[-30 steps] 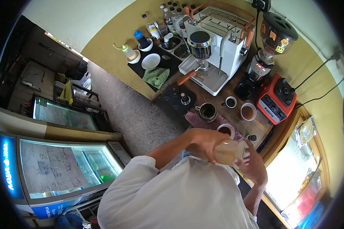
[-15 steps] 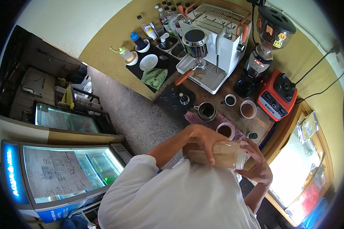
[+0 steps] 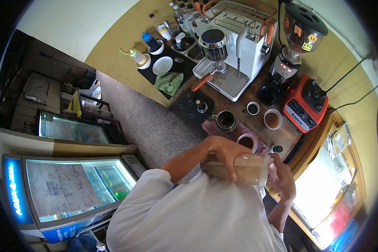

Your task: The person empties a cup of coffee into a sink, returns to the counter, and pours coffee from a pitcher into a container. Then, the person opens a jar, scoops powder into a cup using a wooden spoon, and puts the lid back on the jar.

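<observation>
A clear jar (image 3: 245, 169) of light brown powder lies on its side against my white shirt. My left hand (image 3: 224, 152) is wrapped over the jar's body from above, fingers pressed on its wall. At the jar's right end is a pale lid (image 3: 263, 171), and my right hand (image 3: 282, 179) is closed at it with bent fingers; part of the grip is hidden. Just beyond the jar stands a cup of dark liquid (image 3: 247, 142) on a pink cloth (image 3: 261, 147). Behind that cup is a metal pitcher (image 3: 226, 122).
An espresso machine (image 3: 256, 54), a coffee grinder (image 3: 284, 67) and a red blender base (image 3: 305, 105) line the back of the counter. Two more cups, a small coffee cup (image 3: 252, 108) and a larger cup (image 3: 273, 119), stand before them. A lit fridge (image 3: 71, 189) is at left.
My right hand has turned at the lid: its fingers were spread around the rim and are now bunched closer together. The left hand and the jar stay nearly in place.
</observation>
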Demonstrator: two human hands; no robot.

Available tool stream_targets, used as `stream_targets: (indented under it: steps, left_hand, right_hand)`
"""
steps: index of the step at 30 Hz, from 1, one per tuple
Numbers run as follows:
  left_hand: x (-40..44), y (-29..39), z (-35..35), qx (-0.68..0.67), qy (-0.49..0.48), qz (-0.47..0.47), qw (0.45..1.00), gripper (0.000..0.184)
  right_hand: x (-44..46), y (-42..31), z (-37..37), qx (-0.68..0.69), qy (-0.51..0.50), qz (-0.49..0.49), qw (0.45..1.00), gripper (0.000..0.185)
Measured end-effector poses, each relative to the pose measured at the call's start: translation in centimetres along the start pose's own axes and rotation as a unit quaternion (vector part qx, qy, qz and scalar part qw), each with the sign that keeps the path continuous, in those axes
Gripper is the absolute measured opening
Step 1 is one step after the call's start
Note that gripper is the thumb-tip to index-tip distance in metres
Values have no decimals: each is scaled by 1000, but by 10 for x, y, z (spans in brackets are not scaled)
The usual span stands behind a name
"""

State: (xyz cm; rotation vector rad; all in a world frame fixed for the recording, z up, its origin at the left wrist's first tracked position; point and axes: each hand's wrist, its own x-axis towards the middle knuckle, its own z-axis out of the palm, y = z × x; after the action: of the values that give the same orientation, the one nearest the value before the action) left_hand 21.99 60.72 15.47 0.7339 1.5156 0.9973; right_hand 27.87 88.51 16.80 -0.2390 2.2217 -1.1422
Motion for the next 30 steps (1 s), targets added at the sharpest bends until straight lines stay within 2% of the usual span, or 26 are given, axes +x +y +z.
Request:
stream_targets:
  steps: [3, 6, 9, 11, 14, 17, 18, 22, 24, 25, 30]
  left_hand:
    - [1, -17, 4, 10, 10, 45, 999, 104]
    - [-12, -10, 0, -46, 4, 18, 999, 101]
    - [-7, -13, 0, -16, 15, 11, 1000, 101]
    - [-7, -12, -1, -18, 25, 29, 999, 100]
    - [-8, -12, 2, -62, 17, 28, 998, 99]
    - [-13, -15, 5, -170, -1, 17, 985, 99]
    - [-14, -17, 5, -211, -4, 13, 977, 99]
    - [-17, -26, 9, -148, 58, 47, 986, 102]
    - [-16, -19, 11, -141, 92, 68, 983, 104]
    - [-15, -18, 12, -85, 121, 90, 985, 104]
    - [-7, -5, 17, 96, 197, 133, 967, 106]
  right_hand:
    - [-2, -5, 2, 27, 10, -10, 1000, 66]
    - [-10, -14, -2, 20, 34, -50, 998, 62]
    - [-10, -19, -1, 57, 32, -61, 996, 71]
    - [-7, -33, -3, 12, 18, 13, 1000, 82]
    - [-11, -33, -10, 29, -15, -125, 992, 83]
    - [-8, -6, -13, -11, 79, -326, 942, 84]
    - [-12, -7, -22, 42, 83, -333, 938, 90]
    - [-9, 12, -32, 157, 136, -244, 947, 94]
    - [8, 22, -24, 239, 66, -216, 944, 89]
    - [16, 26, -17, 280, 31, -201, 938, 87]
    - [52, 25, 14, 336, -38, -195, 921, 73]
